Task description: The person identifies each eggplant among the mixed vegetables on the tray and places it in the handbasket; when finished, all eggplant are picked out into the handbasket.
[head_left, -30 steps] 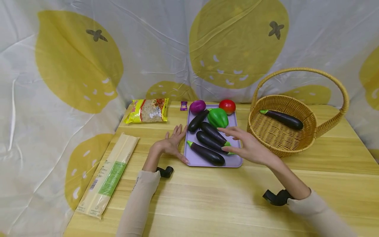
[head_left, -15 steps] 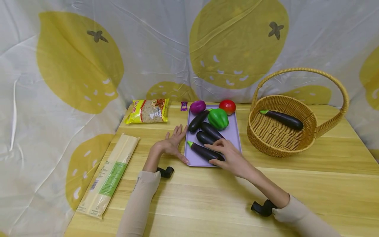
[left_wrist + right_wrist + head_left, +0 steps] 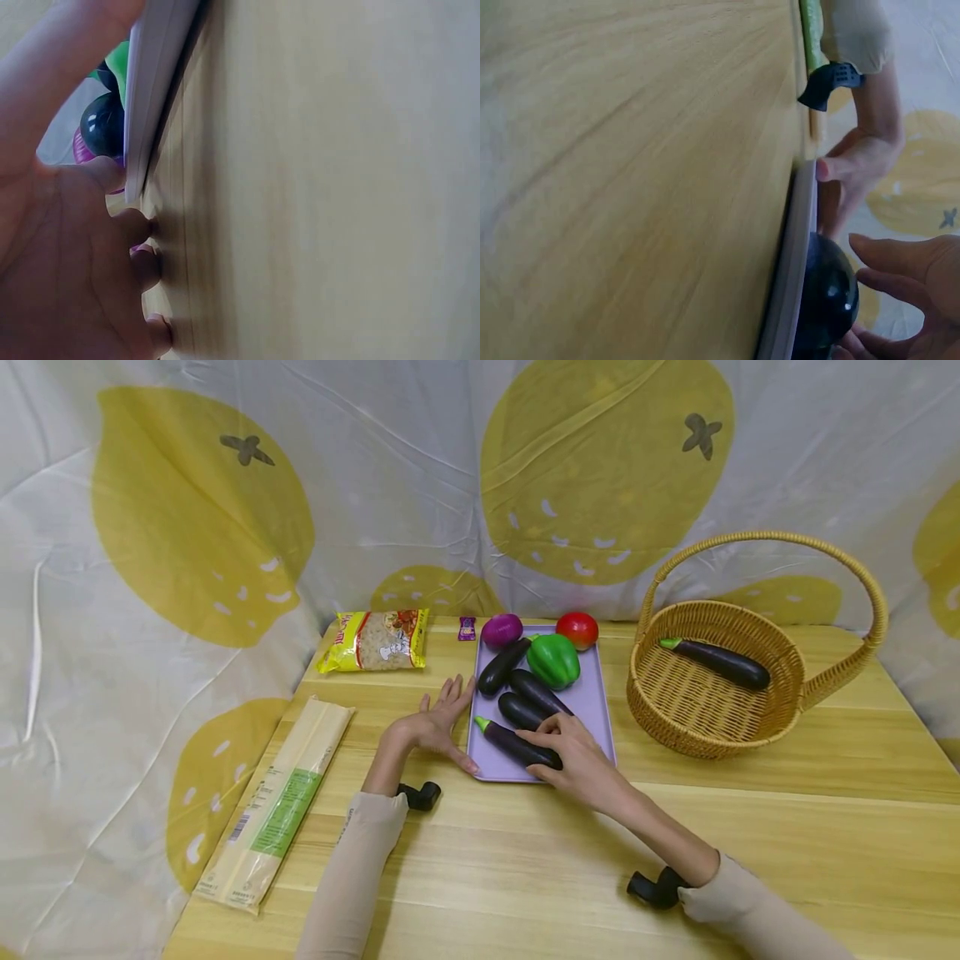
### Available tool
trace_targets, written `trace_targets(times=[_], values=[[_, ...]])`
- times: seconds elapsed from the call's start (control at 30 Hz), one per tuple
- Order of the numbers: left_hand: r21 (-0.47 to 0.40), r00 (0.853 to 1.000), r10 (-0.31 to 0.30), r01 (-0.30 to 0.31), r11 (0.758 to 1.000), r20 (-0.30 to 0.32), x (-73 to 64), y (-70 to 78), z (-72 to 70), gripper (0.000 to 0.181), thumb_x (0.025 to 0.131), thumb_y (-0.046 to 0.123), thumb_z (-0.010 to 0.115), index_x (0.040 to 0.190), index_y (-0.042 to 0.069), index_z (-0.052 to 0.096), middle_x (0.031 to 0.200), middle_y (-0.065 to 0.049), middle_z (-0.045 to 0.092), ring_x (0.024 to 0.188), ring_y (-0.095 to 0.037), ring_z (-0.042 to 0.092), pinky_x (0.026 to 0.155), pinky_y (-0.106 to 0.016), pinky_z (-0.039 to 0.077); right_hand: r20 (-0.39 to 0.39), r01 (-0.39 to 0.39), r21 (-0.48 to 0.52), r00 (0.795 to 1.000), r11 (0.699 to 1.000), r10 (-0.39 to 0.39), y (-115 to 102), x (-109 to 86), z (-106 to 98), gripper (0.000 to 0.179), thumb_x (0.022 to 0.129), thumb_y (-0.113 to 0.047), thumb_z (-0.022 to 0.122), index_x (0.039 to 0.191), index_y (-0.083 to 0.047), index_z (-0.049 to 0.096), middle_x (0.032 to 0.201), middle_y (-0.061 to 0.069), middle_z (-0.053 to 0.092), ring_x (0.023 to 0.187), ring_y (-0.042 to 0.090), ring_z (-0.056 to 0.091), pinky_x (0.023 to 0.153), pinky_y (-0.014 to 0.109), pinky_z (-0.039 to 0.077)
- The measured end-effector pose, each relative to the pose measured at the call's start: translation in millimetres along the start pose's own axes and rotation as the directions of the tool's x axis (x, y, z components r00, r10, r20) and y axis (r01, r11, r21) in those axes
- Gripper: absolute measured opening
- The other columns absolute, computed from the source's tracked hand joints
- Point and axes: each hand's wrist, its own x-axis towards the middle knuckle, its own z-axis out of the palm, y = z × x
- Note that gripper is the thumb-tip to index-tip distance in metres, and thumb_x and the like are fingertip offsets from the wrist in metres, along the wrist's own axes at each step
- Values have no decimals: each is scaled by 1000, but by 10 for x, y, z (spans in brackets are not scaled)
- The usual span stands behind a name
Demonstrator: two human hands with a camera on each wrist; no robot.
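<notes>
A lilac tray [image 3: 595,693] holds several eggplants, a green bell pepper [image 3: 553,661], a purple onion [image 3: 501,631] and a red tomato [image 3: 577,631]. My right hand [image 3: 581,766] pinches the blunt end of the front eggplant [image 3: 512,742], which lies flat on the tray, green stem to the left. In the right wrist view, thumb and fingers lie around this dark eggplant [image 3: 829,292]. My left hand [image 3: 429,729], fingers spread, rests at the tray's left edge; the left wrist view shows its palm [image 3: 60,255] beside the rim [image 3: 150,90]. My right hand partly covers the middle eggplants.
To the right stands a wicker basket [image 3: 645,710] with a tall handle and one eggplant [image 3: 716,662] inside. A yellow food bag [image 3: 375,641] and a small purple packet [image 3: 467,628] lie at the back. A long noodle pack [image 3: 277,806] lies at left.
My right hand has come left and down from above the middle eggplants to the front eggplant, its fingers closing on the blunt end. My left hand has stayed by the tray.
</notes>
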Motion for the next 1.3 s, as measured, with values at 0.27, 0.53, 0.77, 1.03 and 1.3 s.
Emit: trace_targets(times=[0.27,0.53,0.77,1.03,1.3], values=[[4,1000,-5,5,1000,1,2,-6,5,149,70,48,94,165,17,-16,171,-16,-25,160,-32,-24,128,-62,-14,15,-15,-48,1000,999,15,-6,-4,66,50,88,-12,83,136,-15,70,114,9,62,105,25,52,88,38,46],[6,1000,-3,3,1000,1,6,3,-9,149,70,48,95,165,17,-16,171,-17,-25,160,-33,-24,128,-62,-14,-7,-21,-93,1000,995,21,-22,-7,90,49,86,-10,84,133,-16,72,113,8,64,101,23,52,83,34,48],[2,1000,1,-1,1000,0,3,-1,-2,149,70,48,95,165,16,-15,171,-18,-25,160,-33,-24,128,-63,-13,-13,-16,-126,1000,992,14,-17,-14,109,48,87,-11,83,133,-17,72,112,6,64,101,21,55,80,32,49],[-4,1000,2,-2,1000,0,8,-9,2,149,70,48,95,165,16,-15,171,-17,-24,160,-33,-24,128,-63,-13,-19,-23,-114,1000,993,21,-18,-7,108,47,87,-11,83,132,-18,73,110,6,63,101,21,55,79,32,48],[-8,1000,2,-2,1000,-2,-2,4,-1,149,70,47,95,165,16,-15,171,-17,-25,160,-33,-24,128,-62,-15,-5,-34,-59,999,998,34,-6,-7,44,47,88,-10,82,133,-18,72,109,5,62,102,20,55,80,31,47]])
